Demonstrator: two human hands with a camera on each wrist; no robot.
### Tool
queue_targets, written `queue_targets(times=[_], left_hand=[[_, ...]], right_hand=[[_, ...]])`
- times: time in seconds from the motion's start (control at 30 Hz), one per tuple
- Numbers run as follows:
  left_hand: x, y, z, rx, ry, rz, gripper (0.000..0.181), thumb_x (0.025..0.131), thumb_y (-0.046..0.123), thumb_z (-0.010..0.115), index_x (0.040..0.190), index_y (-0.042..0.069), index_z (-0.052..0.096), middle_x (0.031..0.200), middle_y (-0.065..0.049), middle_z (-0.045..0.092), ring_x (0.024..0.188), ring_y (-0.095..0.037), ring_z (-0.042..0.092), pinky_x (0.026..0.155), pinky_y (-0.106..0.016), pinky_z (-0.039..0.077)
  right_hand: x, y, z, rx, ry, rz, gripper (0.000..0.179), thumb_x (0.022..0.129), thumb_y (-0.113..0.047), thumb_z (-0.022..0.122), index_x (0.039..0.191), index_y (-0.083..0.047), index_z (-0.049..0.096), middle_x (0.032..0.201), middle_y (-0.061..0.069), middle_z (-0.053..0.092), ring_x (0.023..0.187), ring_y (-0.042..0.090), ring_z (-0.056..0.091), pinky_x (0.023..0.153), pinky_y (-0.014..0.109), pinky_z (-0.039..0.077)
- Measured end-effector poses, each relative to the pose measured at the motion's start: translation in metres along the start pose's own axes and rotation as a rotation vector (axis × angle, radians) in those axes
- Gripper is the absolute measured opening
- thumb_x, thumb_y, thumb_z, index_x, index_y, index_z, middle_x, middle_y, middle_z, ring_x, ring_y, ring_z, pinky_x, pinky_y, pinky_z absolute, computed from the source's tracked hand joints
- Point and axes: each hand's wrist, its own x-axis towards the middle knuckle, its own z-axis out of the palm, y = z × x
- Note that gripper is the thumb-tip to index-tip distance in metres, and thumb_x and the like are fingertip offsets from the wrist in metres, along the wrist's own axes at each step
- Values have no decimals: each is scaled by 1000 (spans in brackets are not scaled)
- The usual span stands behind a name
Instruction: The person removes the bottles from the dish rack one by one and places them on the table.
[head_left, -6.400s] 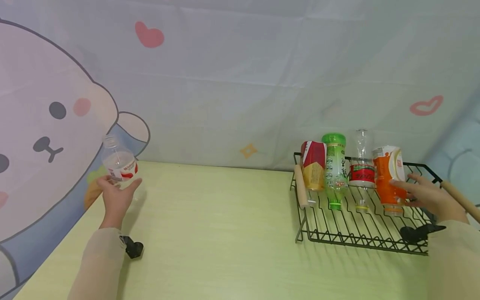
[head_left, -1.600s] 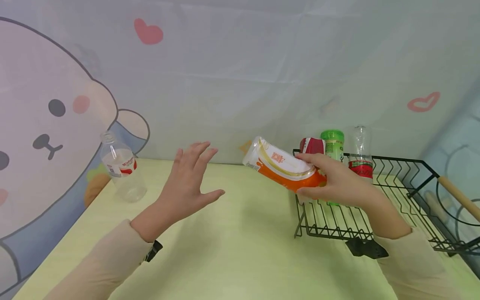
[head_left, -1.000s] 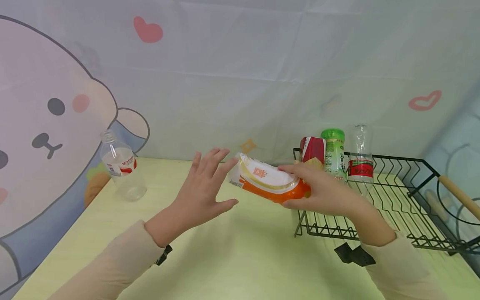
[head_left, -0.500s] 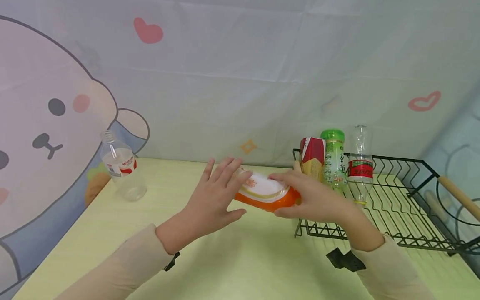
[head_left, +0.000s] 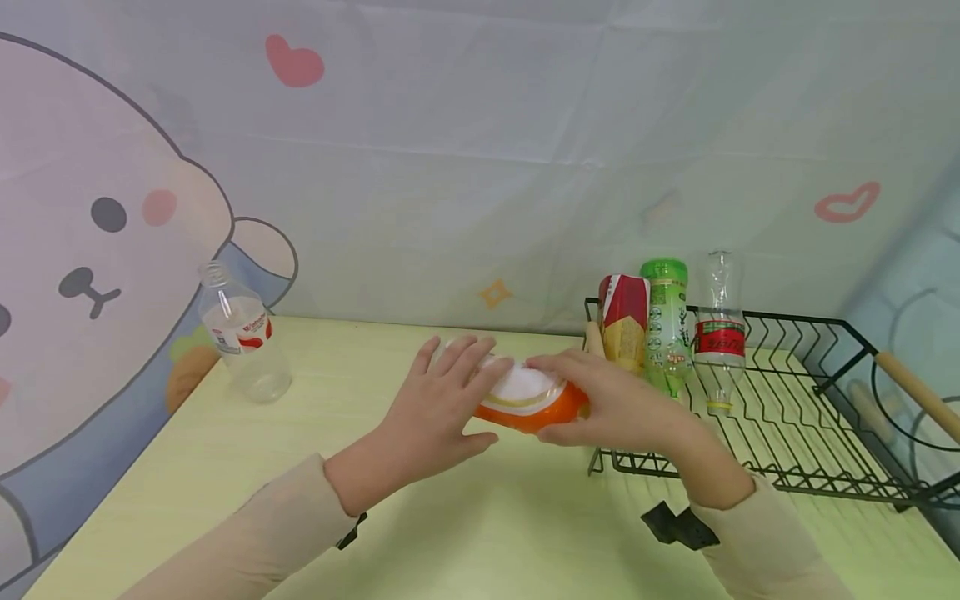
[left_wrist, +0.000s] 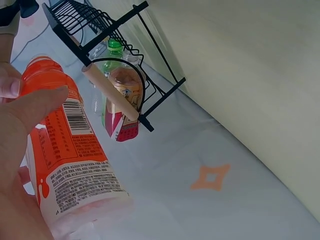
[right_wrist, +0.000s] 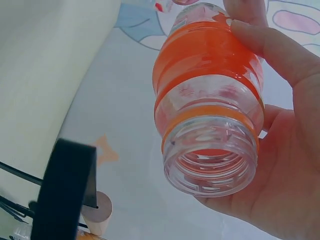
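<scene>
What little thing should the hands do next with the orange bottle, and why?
I think the left hand should curl round the orange bottle: its fingers reach over the base end but look spread and straight, so only the right hand, at the neck end, clearly grips it.

The right hand (head_left: 613, 410) has lifted the orange bottle (head_left: 538, 413) off the rack (head_left: 832, 486); the left hand (head_left: 433, 414) has released the clear bottle (head_left: 244, 333) near the tabletop (head_left: 352, 392)'s back-left corner and moved to the orange one.

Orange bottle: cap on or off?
Off. The right wrist view shows the orange bottle with its clear threaded mouth bare and open, no cap over it.
</scene>
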Motion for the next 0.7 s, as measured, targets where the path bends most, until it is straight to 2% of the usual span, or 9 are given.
queue_targets(times=[0.53,0.7], left_hand=[[-1,4,6,-12,-33,-27,79,68,39,86,132,15,48,129,-12,53,123,-29,45,100,-62,34],[-1,5,8,-32,-57,-54,78,68,45,85,130,15,48,123,-9,54,118,-27,47,98,-63,35]], right_hand=[[3,-1,6,-8,-22,1,65,81,-33,76,137,-14,51,121,4,57,101,19,54,76,27,54],[4,1,8,-6,-33,-14,63,82,-34,75,136,-14,51,121,3,57,101,18,55,76,26,54]])
